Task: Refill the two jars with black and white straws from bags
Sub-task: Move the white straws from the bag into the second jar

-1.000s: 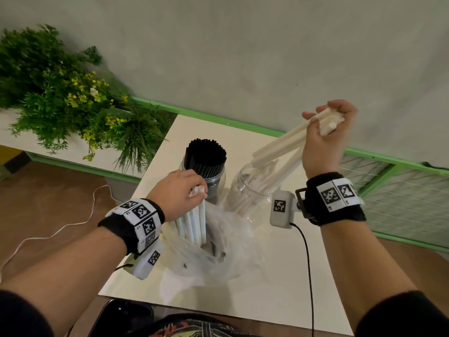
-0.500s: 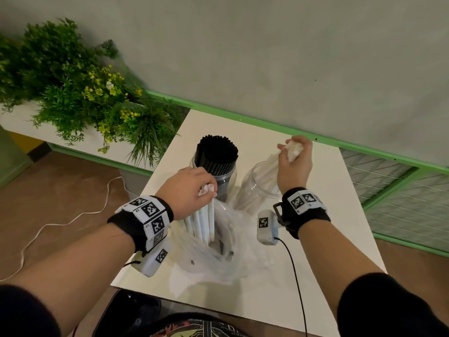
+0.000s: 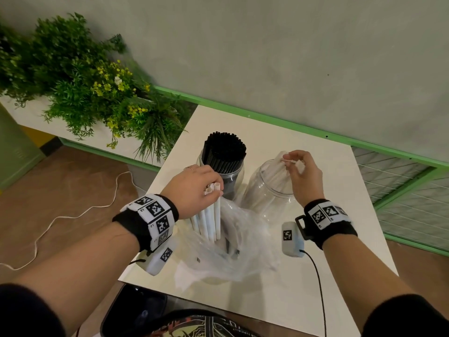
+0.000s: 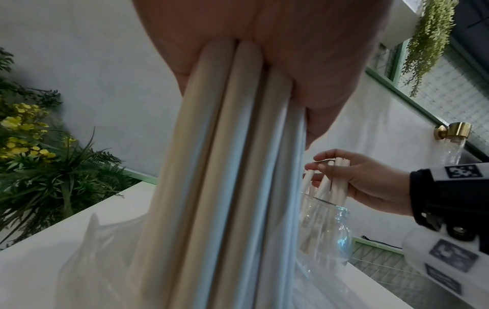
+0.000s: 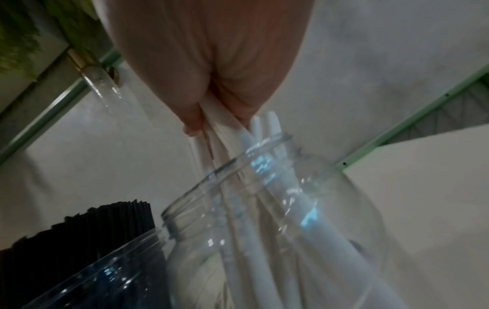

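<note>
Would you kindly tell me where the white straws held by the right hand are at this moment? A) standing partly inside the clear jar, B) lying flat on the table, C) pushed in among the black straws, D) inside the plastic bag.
A: the right hand pinches the tops of the white straws, whose lower ends stand inside the clear jar.

Black straws (image 3: 224, 152) pack one jar (image 3: 233, 177); white straws (image 5: 254, 188) lean in the other (image 3: 269, 193).

Café-like interior, planter box of greenery (image 3: 73, 93), green-trimmed wall, white table (image 3: 340, 239)
</note>
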